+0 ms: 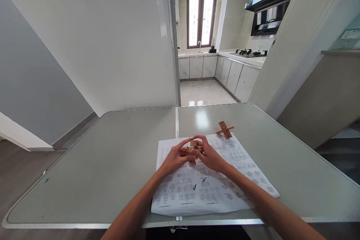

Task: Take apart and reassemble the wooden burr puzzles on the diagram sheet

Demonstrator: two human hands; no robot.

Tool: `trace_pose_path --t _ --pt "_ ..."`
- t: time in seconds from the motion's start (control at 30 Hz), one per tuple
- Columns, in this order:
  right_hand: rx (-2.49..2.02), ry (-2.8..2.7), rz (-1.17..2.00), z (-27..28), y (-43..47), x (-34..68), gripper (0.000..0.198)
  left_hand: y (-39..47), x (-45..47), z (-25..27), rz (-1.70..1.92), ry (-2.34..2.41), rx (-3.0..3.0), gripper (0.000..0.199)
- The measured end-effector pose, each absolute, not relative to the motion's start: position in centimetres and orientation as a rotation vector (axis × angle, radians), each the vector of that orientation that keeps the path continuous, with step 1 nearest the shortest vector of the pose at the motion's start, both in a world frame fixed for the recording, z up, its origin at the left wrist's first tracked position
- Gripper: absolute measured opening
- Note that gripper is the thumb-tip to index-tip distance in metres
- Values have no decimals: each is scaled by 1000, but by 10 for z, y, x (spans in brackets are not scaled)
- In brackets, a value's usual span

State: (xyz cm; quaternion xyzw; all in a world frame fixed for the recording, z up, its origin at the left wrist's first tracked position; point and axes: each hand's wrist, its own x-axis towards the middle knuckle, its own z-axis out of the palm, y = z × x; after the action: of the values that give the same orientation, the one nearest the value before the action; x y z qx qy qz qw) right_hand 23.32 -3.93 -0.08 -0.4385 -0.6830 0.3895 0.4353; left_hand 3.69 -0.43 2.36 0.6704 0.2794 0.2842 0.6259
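Observation:
Between my two hands is a wooden block puzzle of light interlocking pieces, partly hidden by the fingers. My left hand closes round its left side, with the thumb at the near edge. From the other side, my right hand grips it, index finger arched over the top and thumb in front. A darker reddish wooden end shows just below the fingers. Under both hands lies a large printed sheet with rows of small puzzle diagrams. Beyond the right hand, a crossed wooden assembly rests at the sheet's far edge.
The grey-green folding table has a metal rim and a centre seam. A small teal bit lies near its left edge. Behind the table are a white wall panel and a kitchen doorway with a gas hob.

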Motion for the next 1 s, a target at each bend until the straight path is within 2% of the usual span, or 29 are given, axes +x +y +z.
trace_pose_path --t 0.13,0.4,0.6,0.87,1.0 --pt "-1071 -1688 1003 0 -39 232 34 -4 37 23 616 601 1490 80" --pt "-1086 -1698 896 -4 -34 238 31 2 37 20 644 591 1423 65" --pt "-1041 -1718 891 -6 -31 245 36 6 33 17 702 591 1415 64" --pt "-1048 -1700 852 -4 -36 241 23 3 33 20 688 542 1410 64" --pt "-1090 -1705 727 -8 -36 240 20 2 32 24 671 529 1422 63"
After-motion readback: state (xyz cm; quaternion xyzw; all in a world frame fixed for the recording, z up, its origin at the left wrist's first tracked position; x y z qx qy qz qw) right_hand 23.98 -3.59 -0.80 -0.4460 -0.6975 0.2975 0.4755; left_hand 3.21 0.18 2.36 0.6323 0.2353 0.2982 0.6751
